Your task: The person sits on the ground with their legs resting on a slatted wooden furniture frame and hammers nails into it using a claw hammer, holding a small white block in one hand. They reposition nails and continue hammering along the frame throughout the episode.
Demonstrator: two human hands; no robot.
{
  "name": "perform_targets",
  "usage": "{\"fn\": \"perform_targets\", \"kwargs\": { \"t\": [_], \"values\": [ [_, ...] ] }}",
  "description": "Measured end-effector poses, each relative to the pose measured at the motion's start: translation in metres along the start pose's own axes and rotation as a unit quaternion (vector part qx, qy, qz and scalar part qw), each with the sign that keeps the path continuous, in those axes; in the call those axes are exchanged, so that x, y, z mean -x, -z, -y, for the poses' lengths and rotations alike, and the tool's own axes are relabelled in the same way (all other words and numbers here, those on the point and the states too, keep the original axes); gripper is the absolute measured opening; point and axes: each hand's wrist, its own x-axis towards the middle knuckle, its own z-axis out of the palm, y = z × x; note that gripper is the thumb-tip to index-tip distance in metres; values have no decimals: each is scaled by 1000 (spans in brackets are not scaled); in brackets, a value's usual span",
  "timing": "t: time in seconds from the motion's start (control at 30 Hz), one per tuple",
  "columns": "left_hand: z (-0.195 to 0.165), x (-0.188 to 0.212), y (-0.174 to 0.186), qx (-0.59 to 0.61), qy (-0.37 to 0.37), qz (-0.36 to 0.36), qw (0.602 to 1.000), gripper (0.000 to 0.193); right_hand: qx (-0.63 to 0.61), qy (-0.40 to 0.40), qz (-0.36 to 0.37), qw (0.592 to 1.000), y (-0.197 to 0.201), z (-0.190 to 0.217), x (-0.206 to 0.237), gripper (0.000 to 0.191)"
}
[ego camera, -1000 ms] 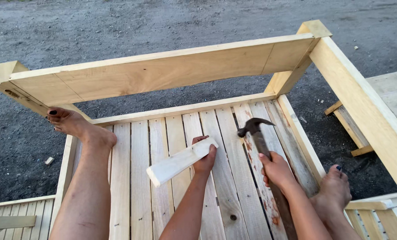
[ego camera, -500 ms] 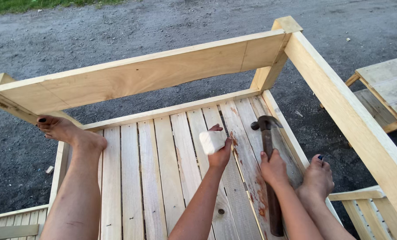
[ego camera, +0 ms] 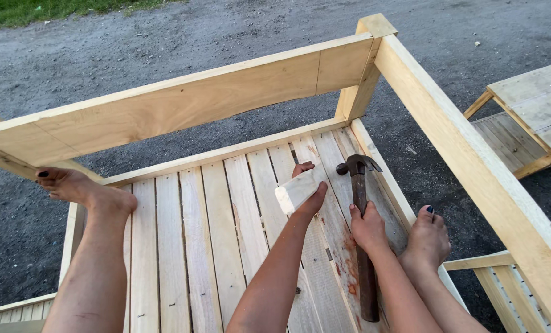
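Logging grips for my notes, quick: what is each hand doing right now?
Left hand: closed on a short wood block.
Right hand: closed around the hammer handle, head resting over the slats.

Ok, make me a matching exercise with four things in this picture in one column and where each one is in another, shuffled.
Things:
1. wood block
2. hammer
3. left foot
4. grass

Places:
A. braced at the frame's left edge
B. gripped in the right hand
C. top left, beyond the gravel
D. held in the left hand

Pairs: 1-D, 2-B, 3-A, 4-C
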Motion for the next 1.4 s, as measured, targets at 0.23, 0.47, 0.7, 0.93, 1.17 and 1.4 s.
{"fn": "perform_targets", "kwargs": {
  "t": [0.23, 0.47, 0.7, 0.93, 1.17, 1.4],
  "values": [
    [-11, -7, -9, -50, 26, 11, 998, 48, -151, -19, 49, 987, 30, 29, 3, 33],
    [-63, -19, -40, -195, 23, 39, 980, 50, -34, 96, -14, 995, 99, 87, 60, 29],
    [-85, -28, -57, -242, 65, 61, 966, 51, -16, 127, -62, 990, 92, 87, 110, 26],
    [-73, -37, -61, -234, 92, 49, 967, 50, -219, 206, -69, 951, 103, 75, 129, 19],
    [-61, -39, -57, -230, 88, 49, 968, 48, -148, 215, -67, 963, 99, 78, 126, 23],
    [-61, -38, -55, -220, 121, 50, 967, 50, -66, 115, -65, 989, 98, 84, 126, 22]
  ]
}}
